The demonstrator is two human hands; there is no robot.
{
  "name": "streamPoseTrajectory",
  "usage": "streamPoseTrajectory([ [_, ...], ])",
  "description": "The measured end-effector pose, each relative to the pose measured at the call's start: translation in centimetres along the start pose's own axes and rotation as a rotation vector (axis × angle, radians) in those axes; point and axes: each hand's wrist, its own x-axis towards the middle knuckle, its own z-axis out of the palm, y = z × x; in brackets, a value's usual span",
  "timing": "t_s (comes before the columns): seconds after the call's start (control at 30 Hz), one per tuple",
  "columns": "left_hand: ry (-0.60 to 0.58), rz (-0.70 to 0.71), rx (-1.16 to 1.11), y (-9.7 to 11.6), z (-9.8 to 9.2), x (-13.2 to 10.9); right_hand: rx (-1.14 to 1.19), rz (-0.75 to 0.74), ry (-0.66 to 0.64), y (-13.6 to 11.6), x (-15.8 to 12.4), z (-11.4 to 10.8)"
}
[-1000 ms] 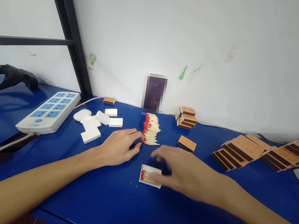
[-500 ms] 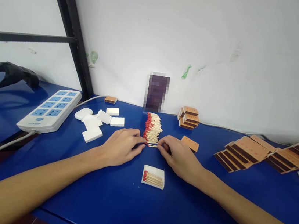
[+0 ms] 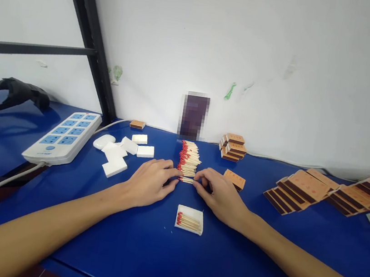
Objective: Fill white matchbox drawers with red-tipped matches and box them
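Observation:
A long pile of red-tipped matches (image 3: 189, 157) lies on the blue table, heads to the left. At its near end, a few matches (image 3: 186, 180) stretch between my two hands, slightly apart from the pile. My left hand (image 3: 153, 182) has its thumb and forefinger closed at the red heads. The plain wooden ends are between the thumb and fingers of my right hand (image 3: 220, 194), which is curled. Nearer to me, a white matchbox tray (image 3: 200, 214) holds several matches, heads to the left. Behind my right hand rests a closed orange matchbox (image 3: 235, 179).
White tray pieces (image 3: 114, 166) lie left of my left hand, beside a white rounded object (image 3: 102, 141). A power strip (image 3: 63, 137) sits further left. Stacked matchboxes (image 3: 233, 147) stand by the wall; flat matchbox sleeves (image 3: 305, 187) spread at right.
The few matches between my fingers have come slightly away from the pile's near end, toward me. My right hand has shifted a little to the left.

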Motion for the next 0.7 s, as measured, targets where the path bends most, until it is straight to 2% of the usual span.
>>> streamPoseTrajectory([
  [0.17, 0.034, -0.015, 0.015, 0.02, 0.10, 0.01, -0.029, -0.021, -0.009, -0.03, -0.11, -0.17],
  [0.53, 0.007, 0.020, -0.032, 0.11, 0.32, -0.10, -0.030, -0.024, -0.025, 0.15, -0.08, -0.05],
  [0.7, 0.031, -0.028, 0.010, 0.23, 0.28, -0.04, -0.045, -0.028, -0.034, 0.18, -0.01, -0.09],
])
